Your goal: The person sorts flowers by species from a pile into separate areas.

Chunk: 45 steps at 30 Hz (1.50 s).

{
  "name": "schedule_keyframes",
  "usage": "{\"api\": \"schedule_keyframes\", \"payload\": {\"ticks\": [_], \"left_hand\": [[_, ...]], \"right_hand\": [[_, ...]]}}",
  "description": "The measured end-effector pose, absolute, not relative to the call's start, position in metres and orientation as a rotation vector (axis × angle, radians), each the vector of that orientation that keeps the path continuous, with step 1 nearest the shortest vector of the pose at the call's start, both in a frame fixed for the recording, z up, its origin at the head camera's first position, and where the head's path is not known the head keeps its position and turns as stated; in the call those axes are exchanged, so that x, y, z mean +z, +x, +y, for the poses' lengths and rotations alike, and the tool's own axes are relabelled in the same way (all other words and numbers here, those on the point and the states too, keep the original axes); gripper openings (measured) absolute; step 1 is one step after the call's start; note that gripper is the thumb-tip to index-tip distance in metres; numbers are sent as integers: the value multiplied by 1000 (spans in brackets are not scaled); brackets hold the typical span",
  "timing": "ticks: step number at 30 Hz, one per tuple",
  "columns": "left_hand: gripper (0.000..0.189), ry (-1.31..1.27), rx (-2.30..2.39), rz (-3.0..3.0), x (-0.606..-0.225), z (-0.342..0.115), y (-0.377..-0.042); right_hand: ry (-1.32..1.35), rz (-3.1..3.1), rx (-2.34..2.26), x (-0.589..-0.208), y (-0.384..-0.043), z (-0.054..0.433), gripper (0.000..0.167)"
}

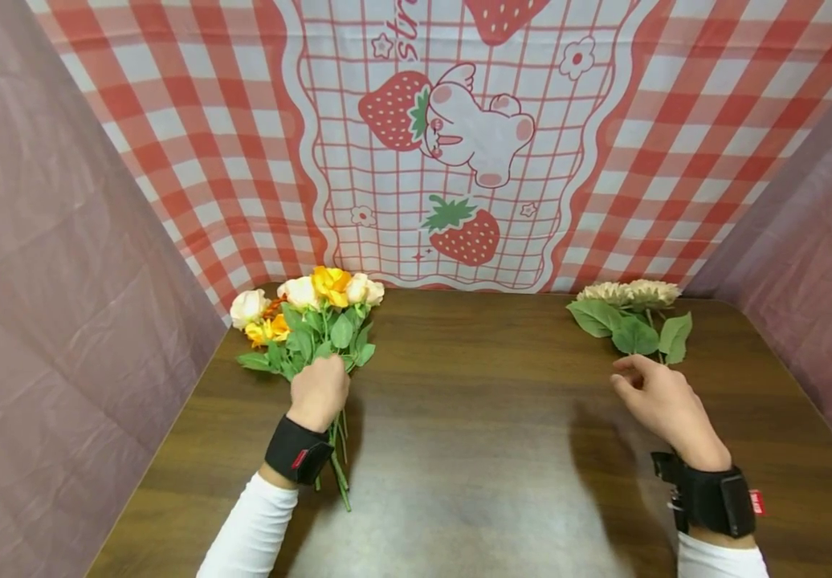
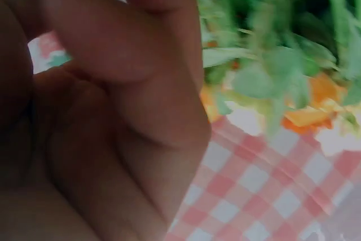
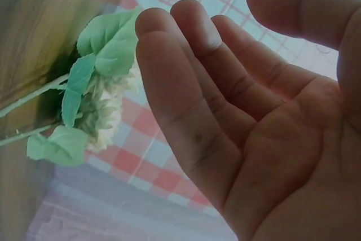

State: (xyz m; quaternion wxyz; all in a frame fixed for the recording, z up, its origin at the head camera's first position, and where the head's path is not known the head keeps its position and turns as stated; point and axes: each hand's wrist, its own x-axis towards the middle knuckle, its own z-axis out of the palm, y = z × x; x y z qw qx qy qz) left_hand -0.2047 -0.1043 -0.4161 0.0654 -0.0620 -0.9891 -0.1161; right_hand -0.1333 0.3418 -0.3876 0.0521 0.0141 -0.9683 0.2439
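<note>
Head view: past the curled fingers of the left hand (image 1: 320, 393), whose grip cannot be confirmed, round orange-and-cream fabric-looking roses (image 1: 303, 294) could be scattered by loose holding; past the relaxed, empty right hand (image 1: 665, 403), cream fabric-looking blooms (image 1: 640, 295) could be knocked by overreaching.

Booth-like space; hung cloths (image 1: 76, 241), table (image 1: 459, 393)
</note>
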Motion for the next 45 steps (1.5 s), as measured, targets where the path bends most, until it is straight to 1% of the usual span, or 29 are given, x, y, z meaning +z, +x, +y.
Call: {"api": "schedule_keyframes", "payload": {"ticks": [5,15,21,26,28,31,39,45], "left_hand": [[14,-76,-292,-3065,-426,-111,-215],[13,-42,-227,-3104,-438,-113,-224],[16,-67,-424,-3058,-440,-116,-225],[31,-103,-652,-2997,-432,-119,-224],[36,-123,-687,-2969,-429,-119,-224],[37,-161,-703,-2907,-423,-118,-222],[24,-346,-805,-2732,-404,-103,-207],[15,-576,-1044,-2622,-390,-81,-186]], "right_hand": [[57,-2939,728,-388,-134,334,27],[89,-2949,737,-390,-134,326,26],[126,-2925,723,-392,-136,325,23],[146,-2910,716,-391,-137,323,22],[155,-2905,714,-391,-137,323,22],[168,-2906,717,-391,-137,321,22],[221,-2900,738,-392,-136,309,21],[412,-2772,851,-391,-134,278,24]]}}
